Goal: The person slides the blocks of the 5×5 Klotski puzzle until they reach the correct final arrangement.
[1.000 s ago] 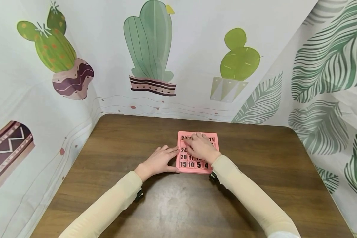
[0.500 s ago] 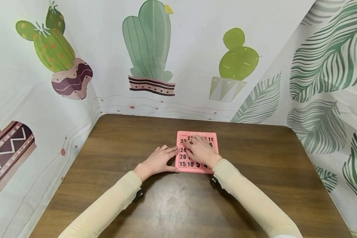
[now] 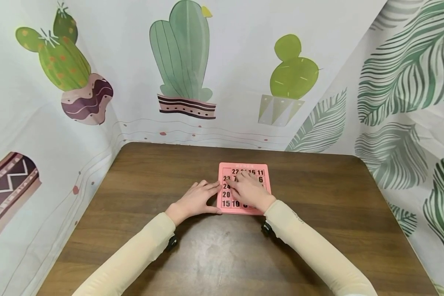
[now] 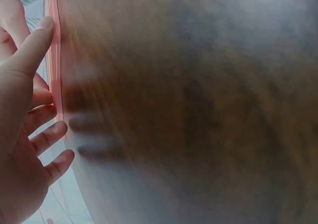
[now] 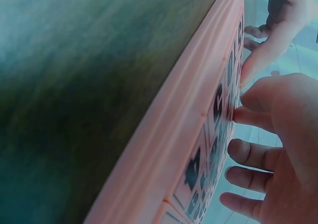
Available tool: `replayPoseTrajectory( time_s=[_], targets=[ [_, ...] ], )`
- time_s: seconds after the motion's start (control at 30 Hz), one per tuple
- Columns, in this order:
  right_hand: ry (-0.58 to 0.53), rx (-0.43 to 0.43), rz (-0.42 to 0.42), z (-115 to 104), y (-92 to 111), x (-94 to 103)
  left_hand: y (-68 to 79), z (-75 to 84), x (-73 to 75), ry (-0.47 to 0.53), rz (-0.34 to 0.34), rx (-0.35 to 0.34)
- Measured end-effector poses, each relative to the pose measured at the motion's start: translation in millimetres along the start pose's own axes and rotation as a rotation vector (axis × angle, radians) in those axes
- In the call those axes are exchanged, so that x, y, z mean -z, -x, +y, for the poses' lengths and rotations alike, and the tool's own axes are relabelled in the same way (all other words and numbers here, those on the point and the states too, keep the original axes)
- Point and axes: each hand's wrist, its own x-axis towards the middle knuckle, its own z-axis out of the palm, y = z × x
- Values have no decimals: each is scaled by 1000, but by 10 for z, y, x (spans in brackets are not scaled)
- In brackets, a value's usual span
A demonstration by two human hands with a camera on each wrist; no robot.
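Observation:
A pink number slide puzzle [image 3: 240, 210] lies flat on the table, its tiles marked with black numbers. The top left slot [image 3: 227, 171] is vacant, and tile 23 [image 3: 226, 178] sits just below it. Over the middle of the board is my right hand [image 3: 250, 190], index finger reaching down to the tiles near 23 and 24; it hides several tiles. In the right wrist view the fingers of this right hand [image 5: 293, 149] are extended, loosely bent. My left hand [image 3: 194, 200] rests against the board's left edge, thumb at the near corner, fingers spread along the side.
The brown wooden table [image 3: 214, 250] extends around the puzzle. Behind it and at both sides hangs a white cloth [image 3: 237, 74] printed with cacti and leaves. A dark wrist camera [image 3: 267, 227] sits under the right sleeve.
Tile 23 has slid from the top left slot down one row, leaving that slot vacant. My right index finger has moved down slightly with it. The left hand has stayed at the edge.

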Motion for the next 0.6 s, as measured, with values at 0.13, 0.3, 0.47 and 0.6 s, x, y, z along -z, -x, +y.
replayPoseTrajectory(
  time_s=[0.13,0.3,0.47,0.6],
  targets=[
    [-16,-26,20,23,6,-2,-3,-4,-8,-6,0,1],
    [6,-80,58,70,6,-4,-4,-8,-9,-4,-6,8],
    [26,-98,78,105,21,-8,-6,-9,-13,-1,-11,11],
    [24,-100,69,111,19,-12,-7,-7,-6,3,-11,10]
  ],
)
